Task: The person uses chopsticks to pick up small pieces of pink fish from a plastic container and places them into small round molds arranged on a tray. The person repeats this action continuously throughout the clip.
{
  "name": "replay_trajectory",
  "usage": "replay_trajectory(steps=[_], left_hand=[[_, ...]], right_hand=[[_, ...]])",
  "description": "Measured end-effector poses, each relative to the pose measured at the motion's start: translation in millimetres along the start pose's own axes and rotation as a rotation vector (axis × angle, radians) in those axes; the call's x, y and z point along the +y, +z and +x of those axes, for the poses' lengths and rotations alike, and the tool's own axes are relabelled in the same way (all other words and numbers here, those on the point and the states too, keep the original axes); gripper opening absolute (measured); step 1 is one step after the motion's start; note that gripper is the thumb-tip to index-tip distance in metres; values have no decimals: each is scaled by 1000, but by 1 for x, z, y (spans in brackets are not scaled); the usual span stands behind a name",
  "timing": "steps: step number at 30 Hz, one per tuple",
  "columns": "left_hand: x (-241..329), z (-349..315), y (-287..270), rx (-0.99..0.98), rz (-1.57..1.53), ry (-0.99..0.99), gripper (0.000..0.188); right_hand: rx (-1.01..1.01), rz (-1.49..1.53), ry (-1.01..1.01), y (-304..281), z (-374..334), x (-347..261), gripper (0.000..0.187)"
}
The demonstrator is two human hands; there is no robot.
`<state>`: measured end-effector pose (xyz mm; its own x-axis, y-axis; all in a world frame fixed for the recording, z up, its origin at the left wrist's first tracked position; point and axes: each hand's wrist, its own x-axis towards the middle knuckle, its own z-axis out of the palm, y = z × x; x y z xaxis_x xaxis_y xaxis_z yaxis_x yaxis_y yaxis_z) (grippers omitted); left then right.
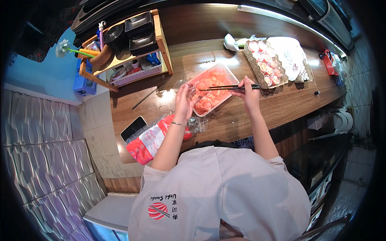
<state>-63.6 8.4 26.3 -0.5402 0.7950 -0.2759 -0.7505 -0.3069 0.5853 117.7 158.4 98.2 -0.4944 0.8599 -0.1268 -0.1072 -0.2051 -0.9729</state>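
A clear plastic tray [231, 75] full of orange-pink fish slices lies on the wooden counter [281, 108] in front of me. My left hand [184, 100] grips the tray's near-left edge. My right hand [249, 91] holds a pair of dark chopsticks [225, 86]. Their tips point left over the fish slices. Just right of the tray stands a brown patterned box [277, 80] with rows of round pink-and-white pieces in it.
A red-and-white plastic bag [146, 140] and a black phone [133, 127] lie at the near left. A wooden shelf [163, 40] with black bowls and trays stands at the back left. A loose chopstick [144, 98] lies beside it. White lace paper [289, 52] sits behind the box.
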Motion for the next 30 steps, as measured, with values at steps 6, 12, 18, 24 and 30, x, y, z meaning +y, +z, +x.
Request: replay_trajectory(steps=[6,12,18,24,30], left_hand=[[-7,2,-19,30,-52,3,28],[5,-7,-15,21,-93,-14,26],[11,-19,-12,2,-79,52,23],[16,-22,-11,62,-38,109,25],[16,-24,-22,-1,-51,94,25]], right_hand=[[-52,-73,-94,5,-18,-23,30],[-131,-57,-130,7,-19,-35,31],[-172,10,-27,1,-13,-8,27],[-187,-144,-174,1,-11,-6,27],[-204,12,-100,16,-18,-19,29]])
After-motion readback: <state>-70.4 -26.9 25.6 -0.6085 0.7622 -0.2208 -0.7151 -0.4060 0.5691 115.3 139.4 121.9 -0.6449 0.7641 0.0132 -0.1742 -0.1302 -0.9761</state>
